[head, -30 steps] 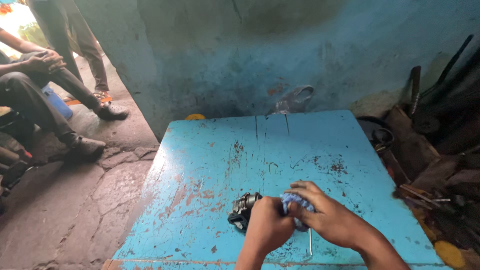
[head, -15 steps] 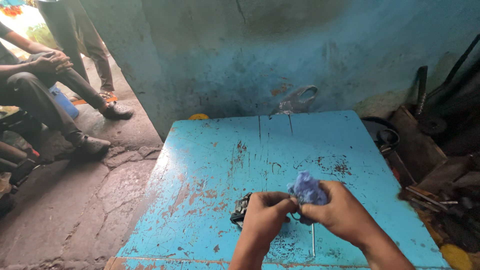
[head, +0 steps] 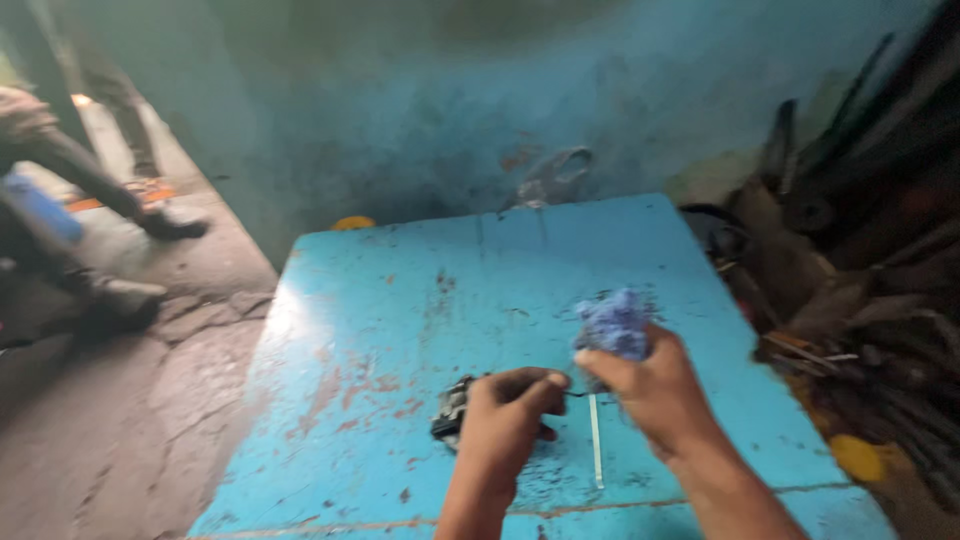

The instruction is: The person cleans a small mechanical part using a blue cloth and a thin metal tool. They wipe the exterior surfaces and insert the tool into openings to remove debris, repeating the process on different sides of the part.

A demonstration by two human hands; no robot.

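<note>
While the left hand [head: 510,415] pins a dark metal part [head: 453,408] to the table [head: 400,300], the right hand [head: 650,390] clutches a blue rag [head: 612,325] (wiping seemingly unfinished).

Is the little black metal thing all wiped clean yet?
Not yet, it seems. The left hand holds the small dark metal part down on the worn blue-painted table. The right hand grips a crumpled blue rag, lifted off the part. The part looks dark and grimy, so wiping probably remains. A thin metal rod lies untouched nearby.
</note>
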